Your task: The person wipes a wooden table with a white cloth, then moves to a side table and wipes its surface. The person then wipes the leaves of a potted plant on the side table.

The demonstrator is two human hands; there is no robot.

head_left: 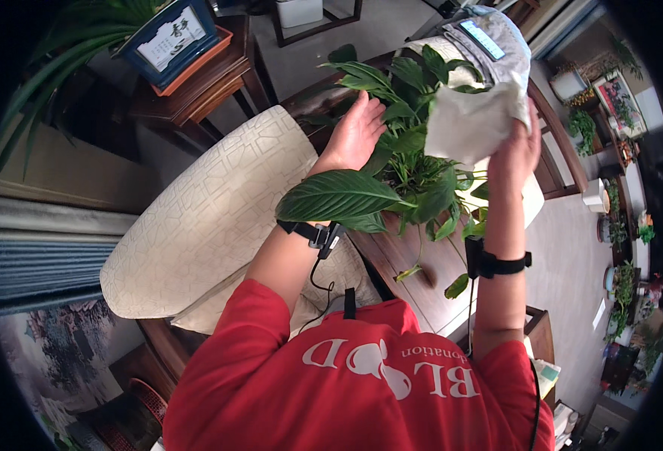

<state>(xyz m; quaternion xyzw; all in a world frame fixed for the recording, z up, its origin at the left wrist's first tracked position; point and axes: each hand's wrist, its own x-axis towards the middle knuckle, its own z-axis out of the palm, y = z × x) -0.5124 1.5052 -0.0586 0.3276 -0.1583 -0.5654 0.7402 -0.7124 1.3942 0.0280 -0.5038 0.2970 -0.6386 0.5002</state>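
A leafy green houseplant that looks like a peace lily spreads in front of me, its pot hidden by foliage. My left hand is at the plant's left side, palm turned toward the leaves and fingers extended, holding nothing. One broad leaf arches across my left wrist. In my right hand is a white cloth or tissue, hanging over the plant's right side and hiding some leaves. A few yellowing leaves droop on long stems below the plant. Both forearms wear black straps with cables.
Beneath the plant is a brown wooden surface. A cream patterned cushion lies to the left. Behind stands a wooden stand with a blue planter. A grey cap sits at the far right, with potted plants along the right.
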